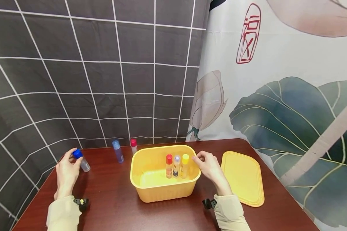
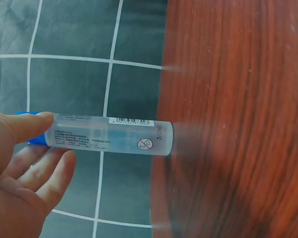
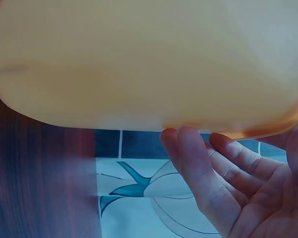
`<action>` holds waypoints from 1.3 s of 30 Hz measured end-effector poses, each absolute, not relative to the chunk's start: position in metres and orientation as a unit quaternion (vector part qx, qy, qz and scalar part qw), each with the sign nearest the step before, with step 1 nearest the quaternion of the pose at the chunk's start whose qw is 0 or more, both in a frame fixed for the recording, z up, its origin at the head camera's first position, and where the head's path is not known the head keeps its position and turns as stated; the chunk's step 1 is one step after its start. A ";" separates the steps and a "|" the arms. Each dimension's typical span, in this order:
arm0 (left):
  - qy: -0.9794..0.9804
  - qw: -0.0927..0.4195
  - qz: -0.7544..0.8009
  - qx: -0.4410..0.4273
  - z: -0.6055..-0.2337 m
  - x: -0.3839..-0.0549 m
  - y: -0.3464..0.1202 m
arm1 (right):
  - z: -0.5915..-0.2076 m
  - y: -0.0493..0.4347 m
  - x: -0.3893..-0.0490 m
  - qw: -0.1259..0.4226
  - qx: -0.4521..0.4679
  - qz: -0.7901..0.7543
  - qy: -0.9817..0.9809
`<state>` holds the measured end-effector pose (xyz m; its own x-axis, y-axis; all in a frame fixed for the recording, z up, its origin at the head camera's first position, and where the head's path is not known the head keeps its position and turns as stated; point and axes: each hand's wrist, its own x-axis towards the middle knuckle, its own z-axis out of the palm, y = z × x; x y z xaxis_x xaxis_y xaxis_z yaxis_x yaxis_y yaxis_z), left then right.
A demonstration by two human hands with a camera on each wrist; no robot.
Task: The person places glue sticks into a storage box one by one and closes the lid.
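Observation:
In the head view my left hand point(image 1: 67, 171) is at the left of the table, pinching a clear glue stick point(image 1: 85, 164) by its blue cap. The tube is tilted; I cannot tell whether its base touches the table. Its barcode and printed text show in the left wrist view, with the thumb point(image 2: 47, 120) at the cap. My right hand point(image 1: 209, 165) holds the right rim of a yellow plastic box point(image 1: 164, 192), thumb and fingertips at the edge. Inside stand three glue sticks: red-capped point(image 1: 169, 166), pale-capped point(image 1: 176, 166) and yellow-capped point(image 1: 184, 166).
Behind the box stands a pink-capped glue stick point(image 1: 133, 146), its lower part hidden. A blue glue stick point(image 1: 118, 151) stands left of it. The yellow lid point(image 1: 243, 179) lies flat at the right. A grey checked cloth point(image 1: 104, 80) hangs behind the dark wooden table point(image 1: 110, 199).

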<state>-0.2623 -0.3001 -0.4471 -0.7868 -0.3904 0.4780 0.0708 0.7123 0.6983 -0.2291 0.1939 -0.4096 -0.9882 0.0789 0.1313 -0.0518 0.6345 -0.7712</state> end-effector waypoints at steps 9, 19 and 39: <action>-0.868 0.345 -0.352 0.061 -0.434 -0.260 -0.295 | -0.413 0.193 -0.226 0.075 -0.009 0.428 -0.900; -0.854 0.366 -0.368 0.021 -0.411 -0.256 -0.273 | -0.406 0.197 -0.228 0.077 -0.019 0.423 -0.902; -0.831 0.424 -0.354 -0.069 -0.380 -0.235 -0.240 | -0.409 0.193 -0.231 0.073 -0.008 0.423 -0.903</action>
<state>-0.2347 -0.2400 -0.3795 -0.6311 -0.1846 0.7534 0.4155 0.7397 0.5293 -0.2306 0.1930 -0.4090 -0.9892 0.0757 0.1256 -0.0479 0.6426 -0.7647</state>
